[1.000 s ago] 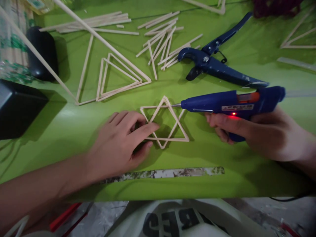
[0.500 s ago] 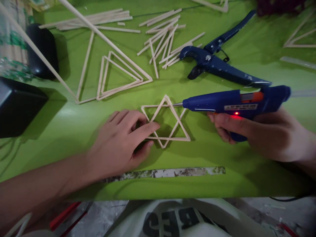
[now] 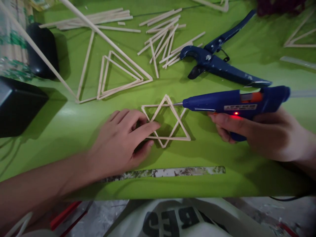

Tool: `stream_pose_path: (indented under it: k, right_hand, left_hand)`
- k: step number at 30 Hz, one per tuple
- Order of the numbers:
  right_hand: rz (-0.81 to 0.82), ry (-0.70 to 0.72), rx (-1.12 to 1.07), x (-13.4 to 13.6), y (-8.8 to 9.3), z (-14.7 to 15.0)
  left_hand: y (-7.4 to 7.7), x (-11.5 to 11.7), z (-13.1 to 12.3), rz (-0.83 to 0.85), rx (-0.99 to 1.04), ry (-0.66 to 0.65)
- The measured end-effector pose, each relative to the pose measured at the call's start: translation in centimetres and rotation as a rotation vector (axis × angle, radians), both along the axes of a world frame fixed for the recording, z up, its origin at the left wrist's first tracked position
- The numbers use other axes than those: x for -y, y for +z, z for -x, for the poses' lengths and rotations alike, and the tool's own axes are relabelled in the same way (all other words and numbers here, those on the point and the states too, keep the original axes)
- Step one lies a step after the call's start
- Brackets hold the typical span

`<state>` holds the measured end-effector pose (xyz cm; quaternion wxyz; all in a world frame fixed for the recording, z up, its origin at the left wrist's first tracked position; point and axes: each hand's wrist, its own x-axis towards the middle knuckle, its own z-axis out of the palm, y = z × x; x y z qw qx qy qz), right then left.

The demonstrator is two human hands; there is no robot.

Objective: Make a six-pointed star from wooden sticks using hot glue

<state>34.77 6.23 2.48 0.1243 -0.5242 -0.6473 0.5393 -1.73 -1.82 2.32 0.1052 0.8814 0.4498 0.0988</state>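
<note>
A six-pointed star of thin wooden sticks (image 3: 179,126), two overlapping triangles, lies on the green table (image 3: 197,187). At its left side my left hand (image 3: 120,141) has its fingers curled round the sticks, with thumb and index finger at the lower left crossing. My right hand (image 3: 261,131) is wrapped round the handle of a blue glue gun (image 3: 212,101), whose red light glows. The gun's metal nozzle points left and touches or nearly touches the star's upper right crossing, near its top point.
Larger stick triangles (image 3: 85,65) lie at the upper left, near a black box (image 3: 19,107). Loose sticks (image 3: 165,38) and a blue cutter (image 3: 217,62) are beyond the star. A stained flat strip (image 3: 177,172) lies along the near edge.
</note>
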Motion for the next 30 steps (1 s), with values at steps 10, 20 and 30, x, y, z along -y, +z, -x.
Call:
stream_pose_path:
  k: [10,20,30]
  right_hand:
    - [-0.001,0.005,-0.001,-0.13,0.2,0.35]
    - [-0.016,-0.008,0.024,0.15,0.21,0.11]
    - [-0.011,-0.001,0.01,0.09,0.3,0.22]
  left_hand:
    - [0.04,-0.03,-0.06,0.001,0.003,-0.004]
    - [-0.06,0.01,0.01,0.009,0.013,-0.008]
    - [0.1,0.01,-0.04,0.025,0.004,-0.003]
